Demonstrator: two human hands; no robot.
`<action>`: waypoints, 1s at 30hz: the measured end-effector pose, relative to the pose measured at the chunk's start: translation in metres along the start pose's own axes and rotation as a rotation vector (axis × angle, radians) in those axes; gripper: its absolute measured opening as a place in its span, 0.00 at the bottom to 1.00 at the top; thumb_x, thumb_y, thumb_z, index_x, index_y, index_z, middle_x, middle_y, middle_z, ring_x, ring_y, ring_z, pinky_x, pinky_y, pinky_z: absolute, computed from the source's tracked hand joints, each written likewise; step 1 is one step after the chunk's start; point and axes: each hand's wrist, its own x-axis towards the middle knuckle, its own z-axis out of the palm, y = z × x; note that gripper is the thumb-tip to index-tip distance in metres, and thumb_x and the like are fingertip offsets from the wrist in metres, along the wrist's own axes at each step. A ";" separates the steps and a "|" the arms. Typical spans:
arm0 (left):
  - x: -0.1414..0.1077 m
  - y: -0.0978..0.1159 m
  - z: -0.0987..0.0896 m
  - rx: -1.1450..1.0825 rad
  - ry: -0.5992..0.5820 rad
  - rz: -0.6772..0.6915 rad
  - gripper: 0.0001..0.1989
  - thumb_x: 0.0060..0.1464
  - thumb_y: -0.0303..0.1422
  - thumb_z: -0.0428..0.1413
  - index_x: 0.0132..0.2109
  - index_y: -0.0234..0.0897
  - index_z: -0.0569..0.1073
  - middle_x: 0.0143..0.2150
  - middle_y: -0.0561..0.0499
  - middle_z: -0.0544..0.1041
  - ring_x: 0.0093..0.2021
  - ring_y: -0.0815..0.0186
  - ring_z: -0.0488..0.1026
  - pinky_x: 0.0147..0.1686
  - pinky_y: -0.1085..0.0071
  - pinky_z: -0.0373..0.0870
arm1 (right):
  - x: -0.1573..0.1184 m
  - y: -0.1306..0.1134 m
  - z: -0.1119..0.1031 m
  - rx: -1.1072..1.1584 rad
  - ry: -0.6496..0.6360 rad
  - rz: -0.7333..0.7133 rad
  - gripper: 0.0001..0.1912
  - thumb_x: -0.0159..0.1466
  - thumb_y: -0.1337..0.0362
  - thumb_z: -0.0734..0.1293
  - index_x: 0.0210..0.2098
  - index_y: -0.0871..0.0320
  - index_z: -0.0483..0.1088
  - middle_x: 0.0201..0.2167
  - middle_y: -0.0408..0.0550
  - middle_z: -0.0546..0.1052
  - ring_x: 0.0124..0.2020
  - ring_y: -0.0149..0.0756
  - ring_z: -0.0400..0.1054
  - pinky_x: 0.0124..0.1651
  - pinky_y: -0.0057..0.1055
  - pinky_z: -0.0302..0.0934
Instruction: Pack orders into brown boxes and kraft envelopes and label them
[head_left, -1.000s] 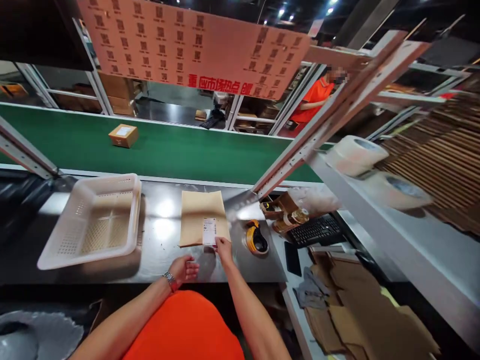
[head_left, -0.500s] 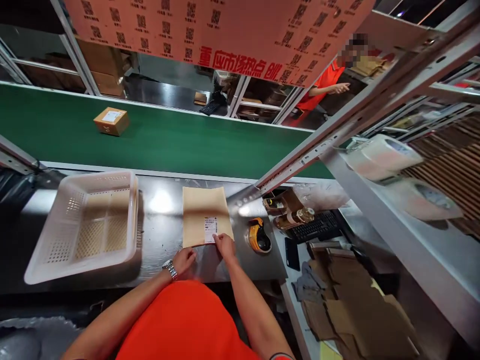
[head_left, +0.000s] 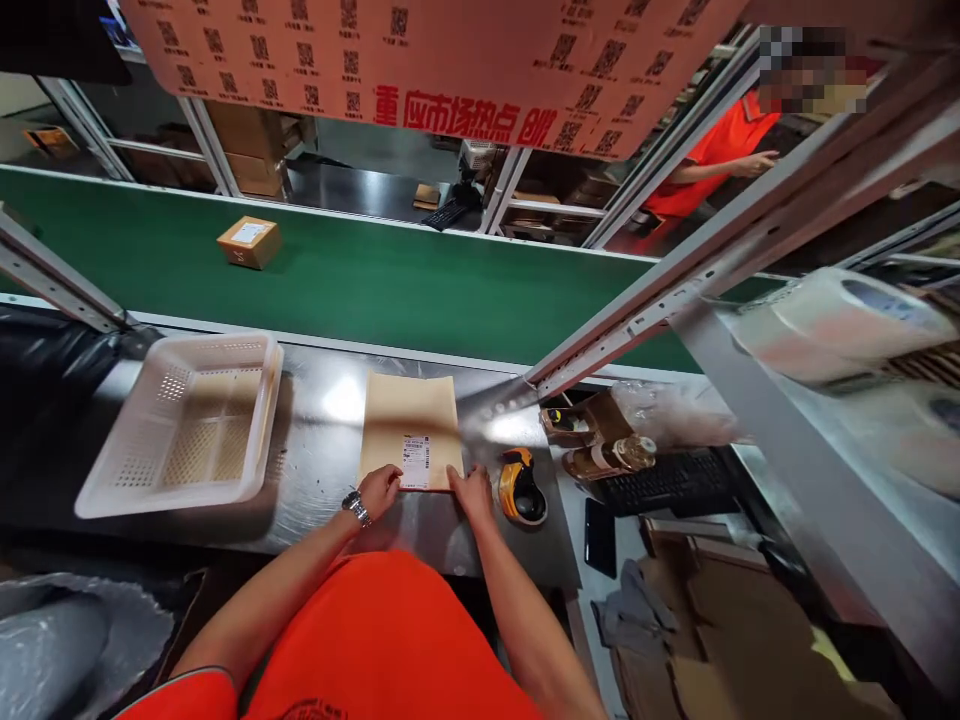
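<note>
A flat tan paper envelope (head_left: 409, 415) lies on the metal table, with a white printed label (head_left: 416, 462) near its lower edge. My left hand (head_left: 380, 490), with a watch on the wrist, pinches the envelope's lower left edge beside the label. At the lower right corner, my right hand (head_left: 472, 493) grips the envelope between thumb and fingers. Just right of that hand sits a yellow and black tape dispenser (head_left: 520, 487).
To the left stands a white plastic basket (head_left: 262, 430). Behind the table runs a green belt (head_left: 390, 285) carrying a cardboard box (head_left: 250, 243). A slanted metal post (head_left: 637, 325), a phone (head_left: 600, 537), a keyboard (head_left: 667, 482) and flattened cardboard (head_left: 727, 630) are at the right. Beyond the belt is a person (head_left: 720, 155).
My left hand has moved up and right onto the envelope's lower edge. My right hand has shifted from the label to the lower right corner. The view has turned slightly.
</note>
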 end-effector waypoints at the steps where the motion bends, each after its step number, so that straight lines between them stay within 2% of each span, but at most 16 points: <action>1: 0.003 -0.001 0.003 0.010 0.010 -0.008 0.14 0.69 0.31 0.53 0.54 0.35 0.82 0.50 0.38 0.88 0.49 0.53 0.86 0.51 0.59 0.79 | 0.003 0.001 0.004 0.017 0.011 -0.018 0.40 0.67 0.47 0.72 0.64 0.75 0.70 0.56 0.78 0.82 0.59 0.64 0.79 0.60 0.50 0.71; 3: 0.002 -0.004 0.006 0.029 0.030 -0.018 0.13 0.69 0.30 0.54 0.52 0.35 0.82 0.49 0.38 0.88 0.48 0.53 0.86 0.51 0.58 0.80 | 0.006 0.005 0.011 0.039 0.040 -0.068 0.42 0.66 0.47 0.71 0.64 0.78 0.68 0.56 0.83 0.80 0.61 0.68 0.76 0.63 0.54 0.69; 5: -0.007 -0.009 0.007 0.048 0.047 -0.025 0.13 0.68 0.29 0.53 0.50 0.36 0.82 0.47 0.38 0.88 0.47 0.52 0.86 0.51 0.57 0.80 | 0.005 0.009 0.017 0.066 0.079 -0.155 0.39 0.68 0.48 0.68 0.66 0.75 0.67 0.62 0.83 0.77 0.66 0.69 0.72 0.69 0.58 0.66; 9: -0.036 -0.019 0.009 0.086 0.092 -0.030 0.13 0.67 0.28 0.52 0.49 0.36 0.82 0.49 0.37 0.87 0.52 0.51 0.85 0.57 0.53 0.81 | -0.001 0.011 0.032 0.147 0.103 -0.481 0.29 0.75 0.52 0.60 0.68 0.64 0.68 0.72 0.71 0.71 0.75 0.57 0.63 0.77 0.58 0.61; 12: -0.055 -0.025 0.012 0.107 0.108 -0.031 0.13 0.65 0.28 0.53 0.49 0.38 0.81 0.51 0.38 0.86 0.55 0.52 0.84 0.61 0.52 0.80 | -0.003 0.005 0.050 0.173 0.052 -0.703 0.24 0.79 0.57 0.57 0.68 0.58 0.70 0.74 0.63 0.71 0.79 0.50 0.59 0.81 0.57 0.58; 16: -0.075 -0.032 0.019 0.121 0.110 -0.051 0.13 0.66 0.30 0.53 0.50 0.39 0.81 0.51 0.38 0.87 0.55 0.51 0.85 0.60 0.52 0.82 | 0.000 -0.016 0.080 0.142 -0.067 -0.873 0.24 0.78 0.62 0.58 0.69 0.57 0.72 0.74 0.60 0.73 0.80 0.47 0.60 0.83 0.56 0.56; 19: -0.087 -0.035 0.023 0.111 0.091 -0.071 0.13 0.67 0.31 0.54 0.51 0.40 0.82 0.51 0.39 0.88 0.54 0.52 0.86 0.58 0.54 0.83 | 0.000 -0.034 0.097 0.094 -0.153 -0.931 0.27 0.77 0.61 0.62 0.73 0.61 0.69 0.78 0.62 0.69 0.82 0.51 0.56 0.84 0.57 0.51; 22: -0.098 -0.038 0.023 0.097 0.074 -0.107 0.14 0.68 0.32 0.53 0.52 0.40 0.82 0.52 0.39 0.88 0.55 0.51 0.86 0.59 0.53 0.82 | -0.003 -0.043 0.104 0.041 -0.205 -0.940 0.37 0.76 0.53 0.66 0.78 0.68 0.62 0.83 0.68 0.59 0.85 0.60 0.47 0.86 0.63 0.40; 26: -0.111 -0.044 0.017 0.071 0.087 -0.176 0.16 0.66 0.32 0.52 0.52 0.39 0.82 0.54 0.37 0.88 0.56 0.49 0.86 0.61 0.52 0.82 | -0.007 -0.042 0.105 -0.078 -0.298 -0.888 0.50 0.71 0.43 0.70 0.82 0.66 0.55 0.85 0.69 0.50 0.87 0.65 0.39 0.86 0.67 0.29; 30: -0.114 -0.048 0.012 0.039 0.084 -0.238 0.16 0.65 0.32 0.53 0.53 0.40 0.82 0.54 0.38 0.89 0.55 0.52 0.87 0.60 0.55 0.82 | -0.006 -0.045 0.103 -0.136 -0.335 -0.874 0.53 0.71 0.40 0.68 0.83 0.65 0.52 0.86 0.68 0.48 0.87 0.65 0.34 0.86 0.68 0.25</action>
